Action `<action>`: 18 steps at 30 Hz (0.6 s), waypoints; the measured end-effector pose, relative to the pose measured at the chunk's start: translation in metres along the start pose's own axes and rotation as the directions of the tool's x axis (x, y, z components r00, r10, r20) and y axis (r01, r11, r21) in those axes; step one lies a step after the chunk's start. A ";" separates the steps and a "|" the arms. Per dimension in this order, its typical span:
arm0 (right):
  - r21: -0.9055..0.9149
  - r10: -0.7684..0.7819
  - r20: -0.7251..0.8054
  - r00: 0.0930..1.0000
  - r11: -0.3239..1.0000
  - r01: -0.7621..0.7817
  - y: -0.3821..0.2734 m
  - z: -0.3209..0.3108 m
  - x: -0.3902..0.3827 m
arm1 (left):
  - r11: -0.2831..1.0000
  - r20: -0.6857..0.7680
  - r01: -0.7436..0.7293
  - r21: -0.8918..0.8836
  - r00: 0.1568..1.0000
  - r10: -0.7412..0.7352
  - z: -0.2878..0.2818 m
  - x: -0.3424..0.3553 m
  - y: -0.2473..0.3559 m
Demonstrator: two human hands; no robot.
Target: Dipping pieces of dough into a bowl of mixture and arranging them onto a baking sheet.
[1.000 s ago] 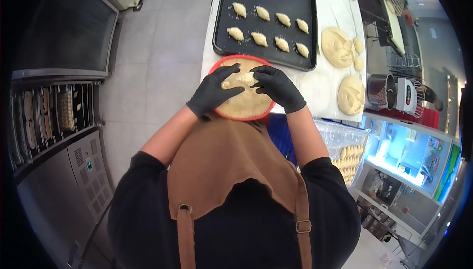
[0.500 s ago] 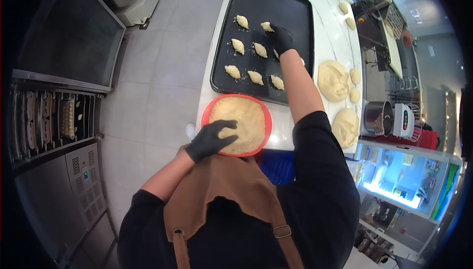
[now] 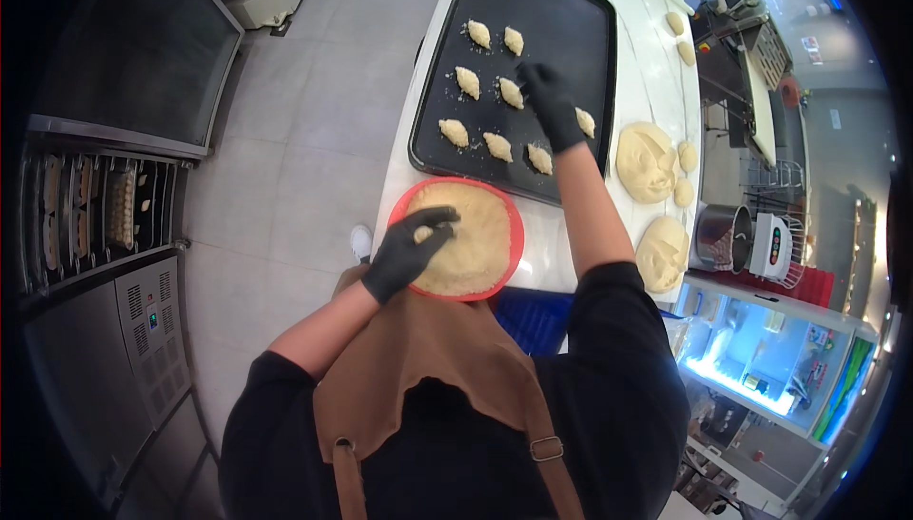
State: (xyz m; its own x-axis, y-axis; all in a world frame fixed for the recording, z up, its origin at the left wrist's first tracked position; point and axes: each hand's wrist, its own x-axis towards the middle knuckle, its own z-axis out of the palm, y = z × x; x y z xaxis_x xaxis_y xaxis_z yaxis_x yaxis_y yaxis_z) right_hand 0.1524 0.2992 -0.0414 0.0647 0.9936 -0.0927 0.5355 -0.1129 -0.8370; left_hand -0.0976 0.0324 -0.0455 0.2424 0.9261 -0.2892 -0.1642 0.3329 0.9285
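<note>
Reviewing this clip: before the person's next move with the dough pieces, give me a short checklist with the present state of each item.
1. Left hand in a black glove grips a small dough piece over the round red bowl of pale crumbs: ok.
2. Right hand, also gloved, is over the black rectangular baking tray: ok.
3. Whether the right hand holds or has let go of a piece: cannot tell.
4. Free space on the tray: its far half is bare: ok.
5. Coated dough pieces lie in rows, apart from one another: ok.
6. Large scored dough rounds sit clear of the tray, on the white counter: ok.
</note>
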 end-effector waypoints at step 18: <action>0.699 0.239 0.645 0.726 0.201 -0.687 0.001 0.006 -0.280 | 0.847 -0.048 0.057 -0.528 0.994 -0.096 0.009 0.044 -0.010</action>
State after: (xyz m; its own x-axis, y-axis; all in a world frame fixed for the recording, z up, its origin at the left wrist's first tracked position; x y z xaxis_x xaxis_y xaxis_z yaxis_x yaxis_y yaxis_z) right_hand 0.1296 0.0214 -0.0195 -0.3678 0.6971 -0.6155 -0.5249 -0.7019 -0.4814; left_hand -0.0763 0.0680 -0.0658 0.2114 0.8973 -0.3876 -0.6301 0.4283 0.6477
